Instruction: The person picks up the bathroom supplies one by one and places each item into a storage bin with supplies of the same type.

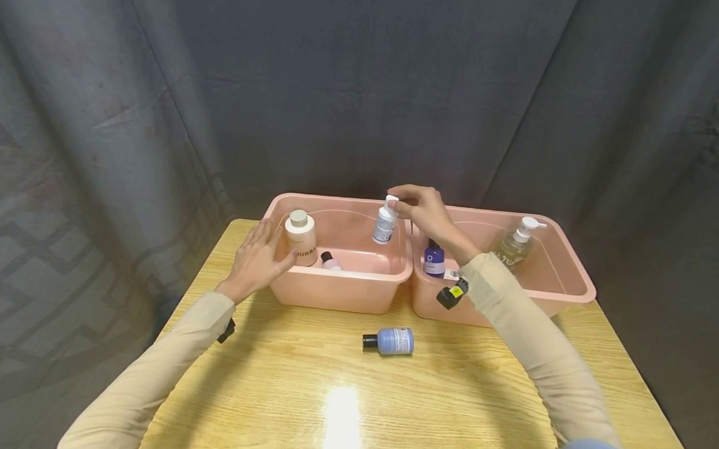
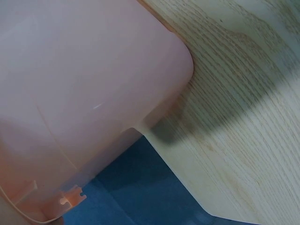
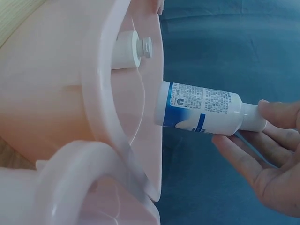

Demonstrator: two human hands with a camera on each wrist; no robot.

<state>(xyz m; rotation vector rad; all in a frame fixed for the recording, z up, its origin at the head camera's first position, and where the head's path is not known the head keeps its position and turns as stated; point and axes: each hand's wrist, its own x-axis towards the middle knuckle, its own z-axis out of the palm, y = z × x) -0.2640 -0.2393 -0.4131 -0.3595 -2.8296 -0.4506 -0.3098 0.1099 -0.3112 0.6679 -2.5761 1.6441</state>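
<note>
My right hand (image 1: 424, 212) pinches the white cap of a small white bottle (image 1: 384, 226) with a blue-and-white label. In the head view the bottle hangs upright over the right end of the left pink bin (image 1: 334, 274); the right wrist view shows the thumb and fingers around the cap of the white bottle (image 3: 201, 108). With its fingers extended, my left hand (image 1: 256, 260) rests at the left rim of that bin. Inside it, near this hand, stand a large white bottle (image 1: 301, 239) and a small dark-capped bottle (image 1: 330, 261).
A second pink bin (image 1: 562, 296) adjoins on the right, holding a dark blue bottle (image 1: 434, 260) and a pump bottle (image 1: 516, 244). On the wooden table (image 1: 270, 393), a light blue bottle (image 1: 396, 341) lies on its side. A dark curtain (image 1: 352, 85) hangs behind.
</note>
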